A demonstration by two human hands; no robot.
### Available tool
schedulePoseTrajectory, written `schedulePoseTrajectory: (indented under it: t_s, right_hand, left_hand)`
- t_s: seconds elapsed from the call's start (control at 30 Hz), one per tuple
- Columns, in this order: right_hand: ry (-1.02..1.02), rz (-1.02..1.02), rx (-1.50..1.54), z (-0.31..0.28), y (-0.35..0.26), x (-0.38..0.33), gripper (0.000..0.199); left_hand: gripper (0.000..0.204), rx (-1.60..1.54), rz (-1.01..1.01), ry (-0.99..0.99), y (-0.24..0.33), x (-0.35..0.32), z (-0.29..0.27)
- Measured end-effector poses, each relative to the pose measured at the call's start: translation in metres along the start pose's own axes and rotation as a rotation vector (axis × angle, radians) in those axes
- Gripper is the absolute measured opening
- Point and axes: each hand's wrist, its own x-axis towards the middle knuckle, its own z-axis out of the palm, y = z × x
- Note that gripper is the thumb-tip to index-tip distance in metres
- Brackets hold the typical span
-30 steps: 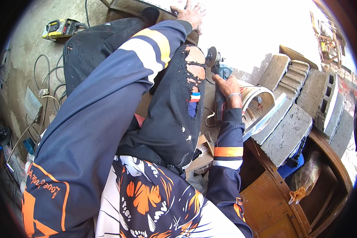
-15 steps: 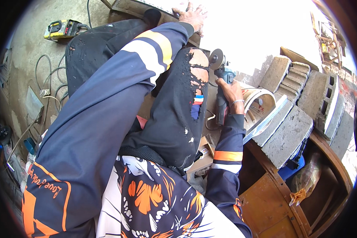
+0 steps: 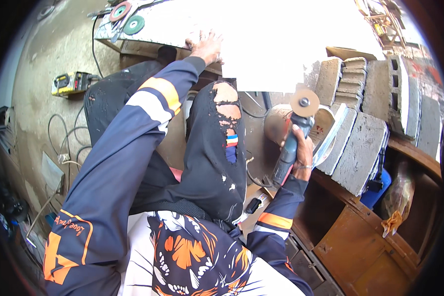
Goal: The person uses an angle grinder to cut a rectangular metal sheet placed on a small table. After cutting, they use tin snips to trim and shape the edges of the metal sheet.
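My right hand [image 3: 303,150] is wrapped round the body of a teal and black angle grinder [image 3: 287,154], to the right of my knee. Its thin tan disc [image 3: 301,98] faces up, away from any workpiece I can make out. With fingers spread, my left hand [image 3: 205,48] rests on the near edge of a low worktable [image 3: 155,32]. Glare whites out most of the tabletop, so anything lying there beside the left hand is hidden. A green grinding disc [image 3: 133,24] and a reddish-brown one [image 3: 120,11] lie at the table's left end.
A bucket [image 3: 276,124] lies behind the grinder. Grey concrete blocks [image 3: 358,150] are stacked on a brown cabinet [image 3: 343,244] at the right, with a plastic bag [image 3: 398,200] in its opening. A yellow and black machine [image 3: 70,84] and loose cables [image 3: 59,118] are on the floor at left.
The grinder in my right hand has moved right, away from my knee, and its disc now turns face up. The view has shifted, bringing the discs on the table into sight.
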Motion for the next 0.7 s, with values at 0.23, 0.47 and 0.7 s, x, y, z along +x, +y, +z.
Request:
schedulePoseTrajectory:
  t_s: [0.23,0.47,0.7]
  right_hand:
    - [0.082,-0.017,0.285,-0.034,0.04,-0.026,0.046]
    - [0.021,-0.103,0.625,-0.055,0.078,-0.046,0.063]
    - [-0.031,-0.161,0.853,-0.086,0.104,-0.063,0.09]
  left_hand:
    - [0.069,0.131,0.101,0.111,-0.001,-0.002,0.017]
    - [0.038,0.157,0.288,0.167,0.003,-0.01,0.022]
    - [0.033,0.194,0.273,0.005,0.008,-0.018,0.006]
